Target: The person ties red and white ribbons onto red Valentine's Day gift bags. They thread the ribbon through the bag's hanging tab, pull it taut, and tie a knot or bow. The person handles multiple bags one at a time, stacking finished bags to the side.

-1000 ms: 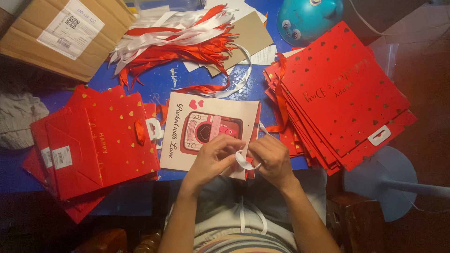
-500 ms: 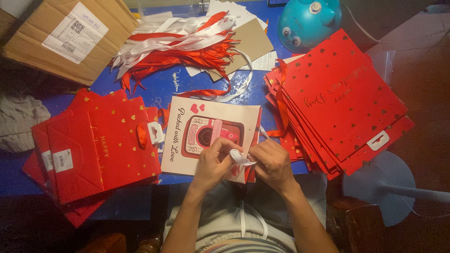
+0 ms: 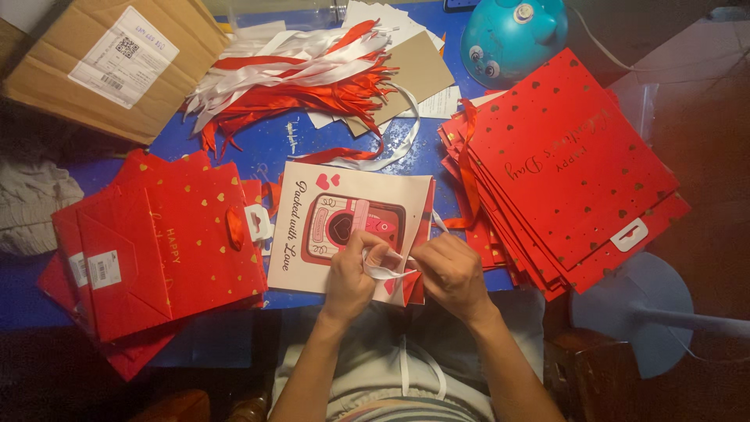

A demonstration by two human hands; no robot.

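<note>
At centre of a blue table (image 3: 269, 148), seen from above: cream paper gift bag (image 3: 344, 227) lying flat, printed with a red and pink picture and two small hearts. Left hand (image 3: 349, 270) and right hand (image 3: 451, 270) both resting at its near right corner, fingers curled and pinched shut on a loop of white ribbon (image 3: 388, 271) stretched between them.

To the left, a stack of flat red bags (image 3: 156, 250) with gold hearts, a small white rectangular sticker on the top one and a white tag at its edge. To the right, a fanned pile of red bags (image 3: 570, 168), also gold-dotted, with a white tag low on the top bag. Top left, a brown cardboard box (image 3: 109, 66) bearing a white rectangular shipping label. Behind, a glossy heap of red and white satin ribbons (image 3: 297, 74); top right, a smooth teal round object (image 3: 512, 35).

Compared with half a second earlier: hands lower on the cream bag, ribbon loop drawn slightly wider.
</note>
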